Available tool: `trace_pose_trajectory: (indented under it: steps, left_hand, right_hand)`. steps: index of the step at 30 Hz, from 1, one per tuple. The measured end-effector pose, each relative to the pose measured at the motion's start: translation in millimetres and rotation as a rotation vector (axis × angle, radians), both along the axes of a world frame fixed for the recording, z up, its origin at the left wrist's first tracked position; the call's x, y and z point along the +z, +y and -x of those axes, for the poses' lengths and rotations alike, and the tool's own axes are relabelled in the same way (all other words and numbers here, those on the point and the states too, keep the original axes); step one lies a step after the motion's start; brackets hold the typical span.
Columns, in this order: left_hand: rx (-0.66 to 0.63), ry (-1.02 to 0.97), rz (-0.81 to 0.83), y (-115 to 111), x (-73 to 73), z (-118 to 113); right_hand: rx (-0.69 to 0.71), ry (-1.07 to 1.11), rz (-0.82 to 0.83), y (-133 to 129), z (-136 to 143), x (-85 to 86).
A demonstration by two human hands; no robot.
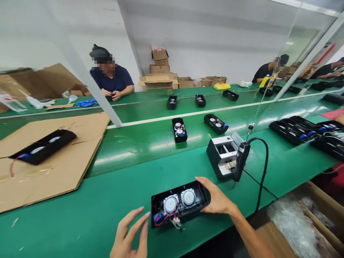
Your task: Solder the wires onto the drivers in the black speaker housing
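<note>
A black speaker housing [178, 206] with two round silver drivers and red and blue wires lies on the green bench right in front of me. My right hand [217, 199] grips its right end, thumb over the top edge. My left hand [130, 234] hovers just left of the housing with its fingers spread, holding nothing and a little apart from the housing.
A hanging electric screwdriver [240, 162] dangles beside a black-and-white screw feeder box [221, 156] to the right. More speaker housings [179, 129] ride the green conveyor, and several [301, 129] are stacked at the far right. Cardboard sheet [53, 168] lies left. Another person [111, 77] sits opposite.
</note>
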State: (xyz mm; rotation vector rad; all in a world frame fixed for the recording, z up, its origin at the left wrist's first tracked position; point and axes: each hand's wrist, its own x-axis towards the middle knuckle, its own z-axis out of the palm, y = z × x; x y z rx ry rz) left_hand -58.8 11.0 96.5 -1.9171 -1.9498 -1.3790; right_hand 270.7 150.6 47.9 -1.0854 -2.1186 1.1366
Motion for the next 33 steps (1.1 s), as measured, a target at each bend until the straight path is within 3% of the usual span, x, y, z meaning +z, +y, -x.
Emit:
trace_pose_trajectory:
  steps: [4,6,8,10,12,16,19,23,26,29,33]
  left_hand:
    - [-0.098,0.002,0.166,24,-22.9,-6]
    - [-0.150,0.006,0.175,28,-31.0,-10]
    - [-0.189,0.004,0.163,30,-32.3,-12]
    - [-0.235,0.015,0.137,31,-28.3,-13]
    - [-0.296,0.044,0.082,35,-21.8,-12]
    - [-0.470,0.141,-0.001,42,-11.8,-13]
    - [-0.556,0.151,0.014,43,-10.8,-20]
    - [-0.489,0.026,0.115,40,-13.1,-33]
    - [-0.485,-0.095,0.211,38,-14.5,-39]
    - [-0.490,-0.241,0.259,38,-20.8,-42]
    - [-0.429,-0.465,0.312,36,-38.5,-42]
  right_hand:
    - [-0.020,-0.025,0.065,0,-40,9.1]
    - [-0.118,-0.020,0.043,-12,-49,12.0]
    - [-0.257,0.018,-0.086,-30,-49,13.6]
    - [-0.317,0.060,-0.265,-50,-38,14.2]
    - [-0.257,0.069,-0.406,-70,-19,14.3]
    - [-0.179,0.122,-0.486,-92,31,13.9]
    - [-0.309,0.282,-0.405,-89,56,18.1]
    - [-0.463,0.473,-0.118,-70,62,35.8]
    - [-0.353,0.470,-0.024,-61,58,48.6]
    - [-0.220,0.519,-0.011,-63,54,50.0]
    - [-0.311,0.509,-0.043,-77,52,40.6]
